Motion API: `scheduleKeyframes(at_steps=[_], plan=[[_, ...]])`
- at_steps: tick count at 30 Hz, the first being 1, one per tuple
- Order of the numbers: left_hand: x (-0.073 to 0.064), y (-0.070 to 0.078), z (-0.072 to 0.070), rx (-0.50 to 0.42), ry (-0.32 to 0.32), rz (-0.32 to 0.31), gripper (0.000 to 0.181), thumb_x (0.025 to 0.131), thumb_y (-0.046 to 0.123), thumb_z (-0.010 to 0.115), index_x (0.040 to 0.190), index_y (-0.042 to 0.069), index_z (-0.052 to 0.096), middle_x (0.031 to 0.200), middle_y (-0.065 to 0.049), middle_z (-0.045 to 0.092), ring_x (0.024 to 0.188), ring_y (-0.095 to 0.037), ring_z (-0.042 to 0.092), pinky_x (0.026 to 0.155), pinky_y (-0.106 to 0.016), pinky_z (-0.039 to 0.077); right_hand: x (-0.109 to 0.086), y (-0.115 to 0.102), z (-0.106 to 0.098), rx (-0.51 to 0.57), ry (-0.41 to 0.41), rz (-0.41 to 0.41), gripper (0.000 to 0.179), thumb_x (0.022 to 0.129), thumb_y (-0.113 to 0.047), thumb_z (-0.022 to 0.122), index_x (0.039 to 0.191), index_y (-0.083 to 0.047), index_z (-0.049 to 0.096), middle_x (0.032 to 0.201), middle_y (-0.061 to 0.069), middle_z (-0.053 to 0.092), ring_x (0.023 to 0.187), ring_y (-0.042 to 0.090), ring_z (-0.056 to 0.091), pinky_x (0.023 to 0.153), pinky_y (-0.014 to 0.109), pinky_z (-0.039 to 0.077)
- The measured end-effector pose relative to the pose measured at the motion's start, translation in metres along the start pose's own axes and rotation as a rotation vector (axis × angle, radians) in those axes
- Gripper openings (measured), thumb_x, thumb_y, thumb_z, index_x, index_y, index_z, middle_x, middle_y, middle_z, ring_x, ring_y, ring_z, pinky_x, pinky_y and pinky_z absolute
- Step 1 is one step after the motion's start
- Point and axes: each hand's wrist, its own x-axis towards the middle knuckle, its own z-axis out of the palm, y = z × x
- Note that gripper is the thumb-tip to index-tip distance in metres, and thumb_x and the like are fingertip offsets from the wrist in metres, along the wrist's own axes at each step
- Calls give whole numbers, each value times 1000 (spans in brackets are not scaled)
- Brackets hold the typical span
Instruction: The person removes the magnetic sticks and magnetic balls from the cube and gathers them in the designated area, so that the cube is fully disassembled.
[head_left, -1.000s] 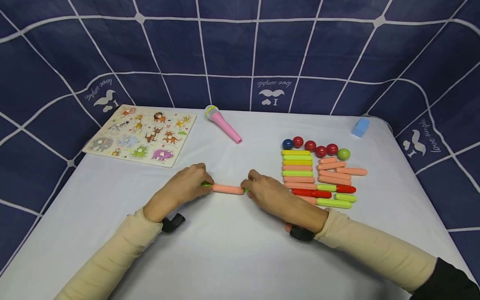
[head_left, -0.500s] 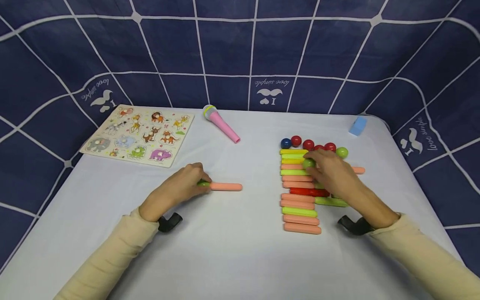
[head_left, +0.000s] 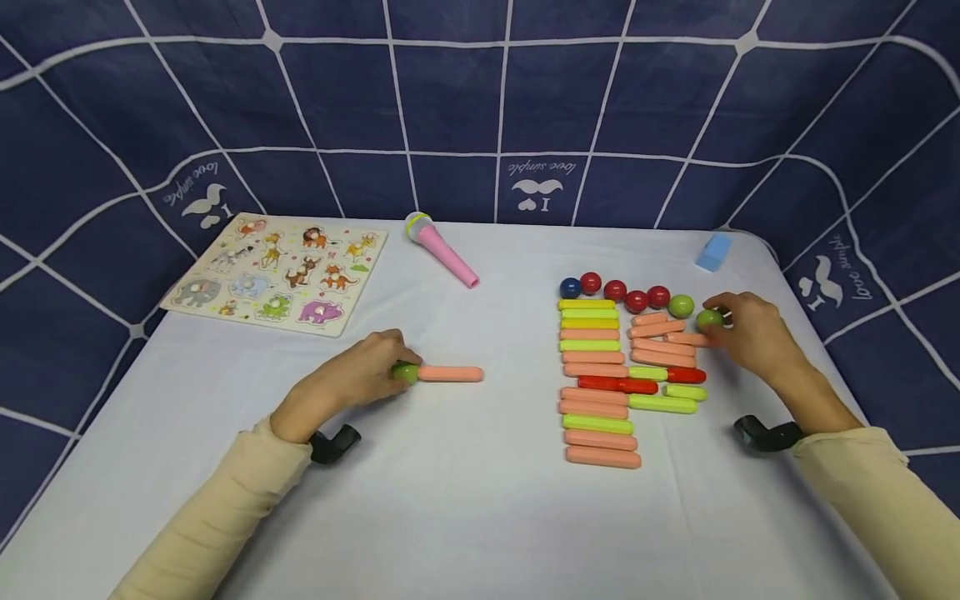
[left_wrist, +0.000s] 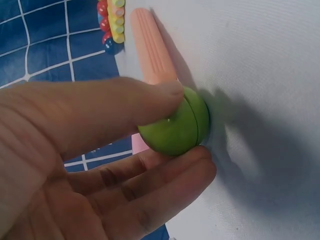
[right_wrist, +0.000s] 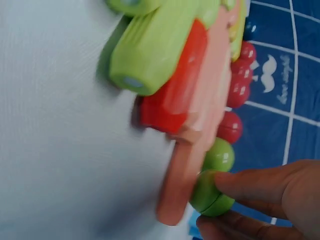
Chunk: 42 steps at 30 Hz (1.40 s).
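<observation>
Thumb and fingers of the left hand (head_left: 352, 375) pinch a green ball (left_wrist: 175, 127), which has a seam around it. A salmon-coloured ridged stick (head_left: 452, 374) extends from that ball to the right, its other end bare. Far to the right, the right hand (head_left: 757, 337) pinches a second green ball (right_wrist: 210, 195) between thumb and fingers. This ball is at the right end of a row of balls, beside another green ball (head_left: 681, 306). Close by the right fingertips lies a salmon stick (right_wrist: 175, 185), partly covered by the hand in the head view.
Several red balls (head_left: 636, 302) and a blue ball (head_left: 570, 288) continue the row. Below them lie stacked yellow, green, salmon and red sticks (head_left: 592, 358). An animal puzzle board (head_left: 300, 271), a pink toy microphone (head_left: 446, 254) and a light-blue block (head_left: 714, 252) lie farther back.
The right hand has left the salmon stick's right end and carried a green ball right, past the stick pile, to the ball row. The left hand has stayed on its ball.
</observation>
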Motion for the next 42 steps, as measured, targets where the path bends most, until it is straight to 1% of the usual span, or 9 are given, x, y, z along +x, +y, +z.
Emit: scheduleKeyframes(at_steps=[6, 10, 14, 17, 23, 26, 29, 35, 42], plan=[[0, 0, 2, -10, -6, -4, 31, 80, -3, 77, 111, -2, 73, 93, -8, 63, 79, -18, 53, 69, -29, 48, 5, 8, 7, 13, -20, 28, 47, 94, -16, 63, 129, 13, 49, 115, 35, 51, 100, 49, 50, 80, 58, 51], [0, -1, 1, -14, -12, -22, 32, 81, -1, 78, 112, -3, 72, 96, -8, 63, 82, -19, 55, 72, -31, 49, 6, 2, 7, -6, 46, 32, 52, 94, -18, 62, 132, 14, 45, 120, 36, 48, 105, 51, 49, 83, 63, 47], [-2, -2, -2, -18, -13, -30, 32, 81, -2, 78, 112, -3, 72, 96, -9, 64, 83, -20, 55, 73, -32, 50, 3, -30, 10, 2, 166, -27, 47, 95, -15, 59, 133, 11, 47, 123, 34, 49, 106, 50, 51, 85, 65, 45], [-2, -2, -3, -22, -18, -27, 32, 81, -3, 77, 112, -5, 71, 97, -10, 65, 84, -20, 56, 74, -34, 50, -2, -69, 21, 43, 183, -161, 41, 93, -10, 63, 130, 6, 55, 123, 28, 54, 104, 44, 55, 85, 60, 48], [-1, -5, -1, -41, -23, -7, 32, 81, -2, 77, 112, -6, 71, 98, -11, 67, 86, -19, 57, 75, -34, 49, -15, -155, 62, 60, -37, -490, 36, 92, -12, 69, 126, -3, 63, 122, 13, 64, 108, 27, 61, 91, 45, 52], [0, -5, -1, -44, -22, -3, 32, 81, -2, 77, 112, -6, 71, 97, -10, 67, 84, -18, 56, 74, -33, 49, -18, -193, 82, 50, -151, -583, 37, 91, -15, 71, 127, -6, 64, 121, 8, 65, 111, 22, 60, 95, 39, 50], [0, -5, 0, -42, -22, -1, 32, 81, -2, 77, 111, -7, 71, 95, -9, 67, 83, -18, 56, 73, -32, 48, -20, -222, 101, 38, -192, -648, 34, 91, -14, 70, 124, -7, 66, 115, 6, 66, 104, 19, 61, 90, 35, 52], [0, -3, 1, -33, -22, -9, 32, 80, -3, 78, 111, -7, 71, 94, -10, 67, 85, -19, 58, 74, -32, 50, -24, -245, 125, -26, -126, -753, 19, 91, -7, 69, 109, -9, 71, 90, 2, 65, 79, 14, 60, 68, 29, 54], [-1, -1, -1, -18, -16, -16, 32, 80, -3, 78, 111, -8, 71, 96, -11, 67, 87, -20, 58, 75, -34, 50, -24, -248, 126, -74, -141, -780, 16, 92, -6, 67, 107, -9, 73, 92, 3, 67, 82, 16, 62, 70, 29, 55]])
